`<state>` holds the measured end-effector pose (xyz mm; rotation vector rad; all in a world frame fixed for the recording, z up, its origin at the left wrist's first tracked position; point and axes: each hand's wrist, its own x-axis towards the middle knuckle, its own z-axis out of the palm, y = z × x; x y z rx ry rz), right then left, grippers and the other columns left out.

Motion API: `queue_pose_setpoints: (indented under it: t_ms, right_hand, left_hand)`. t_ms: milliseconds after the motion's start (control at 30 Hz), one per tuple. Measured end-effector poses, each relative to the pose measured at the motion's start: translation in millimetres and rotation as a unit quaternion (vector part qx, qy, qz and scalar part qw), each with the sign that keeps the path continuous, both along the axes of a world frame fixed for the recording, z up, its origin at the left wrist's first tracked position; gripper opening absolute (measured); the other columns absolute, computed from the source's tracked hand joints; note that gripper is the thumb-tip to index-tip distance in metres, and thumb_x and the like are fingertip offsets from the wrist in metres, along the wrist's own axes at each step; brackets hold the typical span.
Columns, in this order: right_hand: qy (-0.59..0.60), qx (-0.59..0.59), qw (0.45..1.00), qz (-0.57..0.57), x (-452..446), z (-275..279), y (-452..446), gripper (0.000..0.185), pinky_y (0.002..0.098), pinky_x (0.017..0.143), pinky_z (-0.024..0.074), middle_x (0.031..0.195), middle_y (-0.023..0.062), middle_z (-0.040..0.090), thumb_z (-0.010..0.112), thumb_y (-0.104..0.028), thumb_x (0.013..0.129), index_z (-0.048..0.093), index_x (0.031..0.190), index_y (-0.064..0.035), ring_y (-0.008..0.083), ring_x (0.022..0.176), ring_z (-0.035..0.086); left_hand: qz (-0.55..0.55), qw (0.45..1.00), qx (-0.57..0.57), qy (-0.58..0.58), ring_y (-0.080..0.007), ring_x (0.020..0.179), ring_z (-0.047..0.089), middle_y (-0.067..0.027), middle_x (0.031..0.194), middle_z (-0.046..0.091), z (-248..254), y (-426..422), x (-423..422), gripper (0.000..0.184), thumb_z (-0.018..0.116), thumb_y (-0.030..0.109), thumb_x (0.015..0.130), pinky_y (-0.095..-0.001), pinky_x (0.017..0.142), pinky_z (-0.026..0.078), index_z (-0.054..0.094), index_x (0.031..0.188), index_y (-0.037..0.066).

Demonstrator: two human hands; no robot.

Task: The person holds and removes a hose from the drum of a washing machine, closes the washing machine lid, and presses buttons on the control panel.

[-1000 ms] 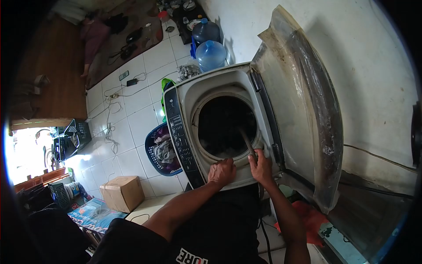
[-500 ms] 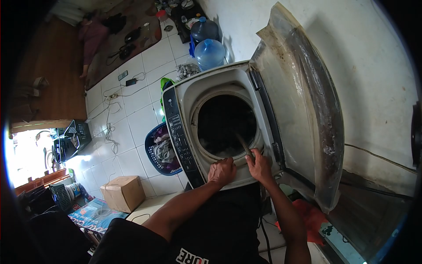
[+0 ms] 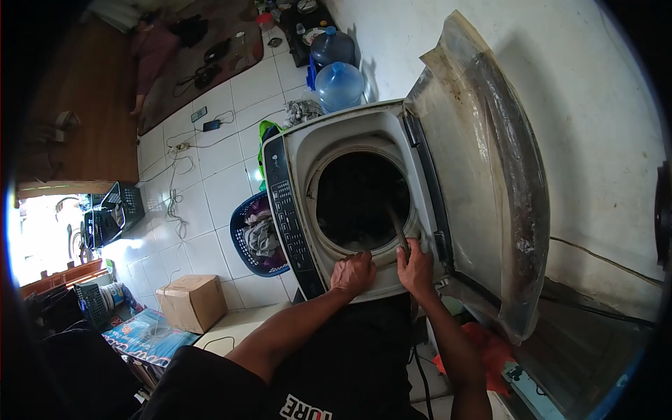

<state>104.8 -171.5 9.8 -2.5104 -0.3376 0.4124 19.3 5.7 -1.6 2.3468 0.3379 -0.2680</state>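
Observation:
A top-loading washing machine (image 3: 302, 150) stands with its lid (image 3: 483, 161) raised. Dark contents, hard to make out, lie in its tub (image 3: 360, 196). My left hand (image 3: 353, 273) rests at the near edge of the opening, its fingers curled over the tub rim. To its right, my right hand (image 3: 416, 267) is closed around a thin brownish hose (image 3: 399, 227), which slants down into the tub. The hose's far end is lost in the dark.
A blue laundry basket (image 3: 236, 241) with clothes stands left of the machine. Beyond are water jugs (image 3: 339, 87) and cables (image 3: 175, 203) on the tiles. A cardboard box (image 3: 192, 303) sits lower left. Another person (image 3: 150, 59) is at the far upper left.
My right hand and the hose have shifted slightly to the right. My left hand keeps its place on the rim. The whole view has moved a little.

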Motion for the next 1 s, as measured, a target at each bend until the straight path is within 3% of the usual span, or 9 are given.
queue_pose_setpoints:
  t_ms: [400, 700, 867, 1000]
  right_hand:
    - [-0.023, -0.043, 0.999, -0.018, -5.3, 1.3, -0.1, 0.032, 0.0600, 0.067, 0.0499, 0.074, 0.0247, 0.069, 0.063, -0.028, 0.104, 0.056, 0.129, -0.0105, 0.0518, 0.074, 0.067]
    - [-0.037, -0.087, 0.995, -0.008, -4.9, -0.6, -0.8, 0.036, 0.0586, 0.064, 0.0524, 0.070, 0.0233, 0.069, 0.059, -0.035, 0.106, 0.053, 0.134, -0.0123, 0.0494, 0.070, 0.070]
    - [-0.048, -0.177, 0.983, 0.011, -0.8, 12.5, 5.3, 0.056, 0.0526, 0.058, 0.0529, 0.062, 0.0191, 0.065, 0.057, -0.033, 0.107, 0.045, 0.159, -0.0151, 0.0424, 0.061, 0.069]
    - [-0.085, -0.164, 0.982, 0.038, -0.4, 4.3, -3.0, 0.058, 0.0513, 0.055, 0.0519, 0.059, 0.0172, 0.063, 0.057, -0.030, 0.107, 0.045, 0.162, -0.0158, 0.0401, 0.056, 0.067]
  left_hand:
    - [0.000, 1.000, 0.002, -0.015, -0.0391, 0.082, 0.074, -0.0179, 0.086, 0.073, -2.6, -0.8, -0.1, 0.014, 0.065, 0.018, 0.090, -0.0517, 0.074, 0.059, 0.064, 0.089, 0.004]
    - [0.009, 0.999, -0.008, -0.031, -0.0392, 0.078, 0.074, -0.0171, 0.083, 0.073, -6.9, 0.4, -1.5, 0.012, 0.064, 0.018, 0.092, -0.0544, 0.073, 0.058, 0.064, 0.091, 0.006]
    - [0.010, 0.999, -0.008, -0.032, -0.0384, 0.078, 0.074, -0.0157, 0.084, 0.074, -3.1, 0.4, -1.6, 0.012, 0.065, 0.018, 0.091, -0.0527, 0.071, 0.059, 0.065, 0.092, 0.006]
    - [0.018, 0.999, -0.008, -0.045, -0.0379, 0.077, 0.074, -0.0150, 0.084, 0.074, -4.5, -0.6, -1.8, 0.010, 0.065, 0.016, 0.090, -0.0520, 0.071, 0.059, 0.066, 0.090, 0.006]
